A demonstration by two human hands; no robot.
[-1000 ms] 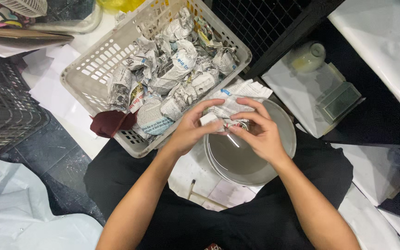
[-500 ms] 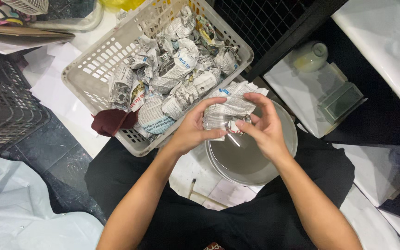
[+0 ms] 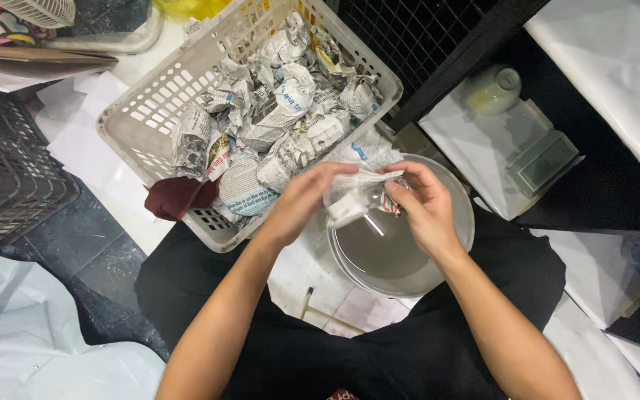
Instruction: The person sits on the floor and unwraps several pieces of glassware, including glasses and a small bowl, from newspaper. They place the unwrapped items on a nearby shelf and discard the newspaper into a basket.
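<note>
The basket [image 3: 150,126] stands on the floor, far left of the bowl [image 3: 453,244], with wrapped bundles [image 3: 283,111] in it and a cloth [image 3: 175,198] hanging at its near corner. Both hands, left [image 3: 301,204] and right [image 3: 424,211], hold a bundle [image 3: 353,196] over the bowl. A crate [image 3: 9,185] stands further left; a scale [image 3: 546,159] lies right of the bowl.

Free room and obstacles. Both hands, left hand [image 3: 301,204] and right hand [image 3: 424,211], meet over the grey bowl [image 3: 450,255], closing the space above its far rim; the near part of the bowl's hollow lies open. The white basket [image 3: 138,122], packed with newspaper-wrapped bundles [image 3: 279,111], blocks the way ahead and to the left, its near wall just beside the left hand. A dark wire grid [image 3: 409,44] stands behind it. A dark crate [image 3: 9,178] bars the far left. White paper [image 3: 305,270] between the forearms lies bare.
</note>
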